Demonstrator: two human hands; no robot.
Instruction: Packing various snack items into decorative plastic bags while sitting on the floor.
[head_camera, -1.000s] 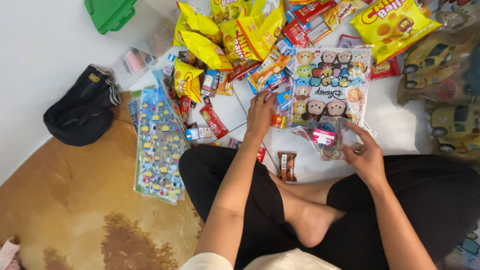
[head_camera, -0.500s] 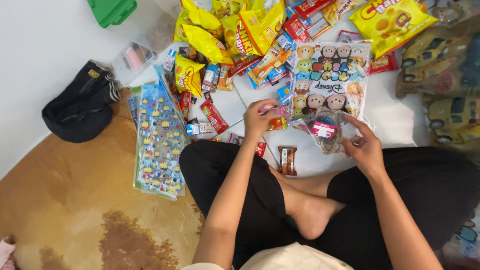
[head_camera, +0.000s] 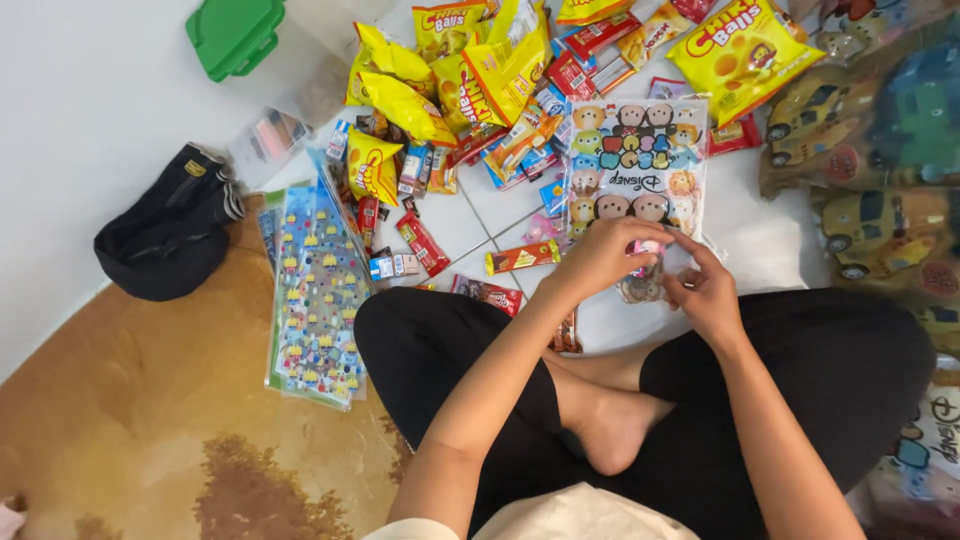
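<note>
Clear cartoon-printed bag | left hand, right hand pinch its pink-filled mouth

Clear cartoon-print bag — yellow snack packets behind.

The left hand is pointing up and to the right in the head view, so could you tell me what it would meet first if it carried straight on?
The left hand already touches the clear cartoon-printed bag both hands hold; beyond that, probably the red wrappers, though depth is unclear.
</note>
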